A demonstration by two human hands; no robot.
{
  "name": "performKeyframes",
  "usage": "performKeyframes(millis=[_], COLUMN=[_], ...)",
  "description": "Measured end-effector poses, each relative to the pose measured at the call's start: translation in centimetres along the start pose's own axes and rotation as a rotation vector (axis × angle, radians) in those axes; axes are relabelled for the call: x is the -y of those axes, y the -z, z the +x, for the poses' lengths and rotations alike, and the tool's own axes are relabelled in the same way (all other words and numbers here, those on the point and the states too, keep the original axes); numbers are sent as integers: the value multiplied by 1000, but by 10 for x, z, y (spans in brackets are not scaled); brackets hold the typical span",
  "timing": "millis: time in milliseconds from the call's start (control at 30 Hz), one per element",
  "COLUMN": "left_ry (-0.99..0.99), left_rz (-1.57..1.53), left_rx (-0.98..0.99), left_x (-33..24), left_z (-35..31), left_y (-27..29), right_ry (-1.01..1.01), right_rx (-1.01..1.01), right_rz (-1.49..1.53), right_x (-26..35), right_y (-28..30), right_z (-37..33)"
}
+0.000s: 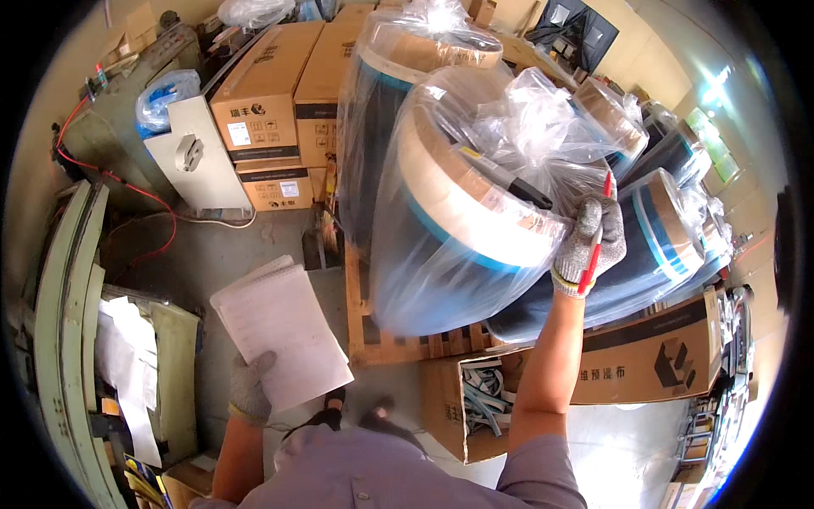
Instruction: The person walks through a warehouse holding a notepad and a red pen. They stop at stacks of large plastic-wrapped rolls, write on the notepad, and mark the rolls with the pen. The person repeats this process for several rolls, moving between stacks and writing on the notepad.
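My left hand (252,388), in a grey knit glove, grips the lower edge of a stack of handwritten paper sheets (288,331), thumb on top. In a matching glove, my right hand (604,231) is closed with a red pen (591,265) running through it. Its fingers are at the clear plastic bag (532,123) over a big upright roll (458,280); whether they pinch the film I cannot tell. The roll is dark, with a thick pale core and a blue tape band. A slim dark-and-silver object (504,176) lies at the core's rim, under the bag.
More wrapped rolls (666,225) crowd the right and back, by a wooden pallet (363,327). Cardboard boxes (254,93) are stacked at the back left. An open carton (445,407) with strips stands near my right arm. A red hose (157,199) trails by green machinery (64,339).
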State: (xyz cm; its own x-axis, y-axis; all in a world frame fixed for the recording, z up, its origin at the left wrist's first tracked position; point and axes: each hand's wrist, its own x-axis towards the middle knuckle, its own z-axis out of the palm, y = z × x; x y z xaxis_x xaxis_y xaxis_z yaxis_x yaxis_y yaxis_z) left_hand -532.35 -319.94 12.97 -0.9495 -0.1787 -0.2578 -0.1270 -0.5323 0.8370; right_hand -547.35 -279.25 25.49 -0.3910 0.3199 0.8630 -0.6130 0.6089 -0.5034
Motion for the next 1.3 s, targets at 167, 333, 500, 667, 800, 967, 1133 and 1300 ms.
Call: performKeyframes(millis=[167, 333, 500, 667, 800, 967, 1133, 1300], left_ry=[11, 124, 193, 283, 400, 445, 460, 563], left_rz=[-10, 37, 40, 33, -54, 105, 423, 415], left_rx=[27, 71, 179, 356, 454, 549, 805, 916], left_x=[-1, 7, 17, 23, 2, 12, 35, 53], left_z=[-2, -1, 8, 17, 3, 9, -1, -41], left_y=[7, 11, 19, 14, -21, -22, -52, -80], right_ry=[34, 28, 105, 211, 129, -258, -647, -691], right_rx=[36, -30, -13, -80, -105, -279, 10, 82], right_rz=[-157, -179, -261, -331, -306, 64, 194, -69], right_x=[-6, -26, -11, 1, 30, 110, 200, 236], right_y=[-24, -14, -25, -19, -3, 30, 79, 105], right_z=[10, 11, 11, 15, -3, -123, -212, -221])
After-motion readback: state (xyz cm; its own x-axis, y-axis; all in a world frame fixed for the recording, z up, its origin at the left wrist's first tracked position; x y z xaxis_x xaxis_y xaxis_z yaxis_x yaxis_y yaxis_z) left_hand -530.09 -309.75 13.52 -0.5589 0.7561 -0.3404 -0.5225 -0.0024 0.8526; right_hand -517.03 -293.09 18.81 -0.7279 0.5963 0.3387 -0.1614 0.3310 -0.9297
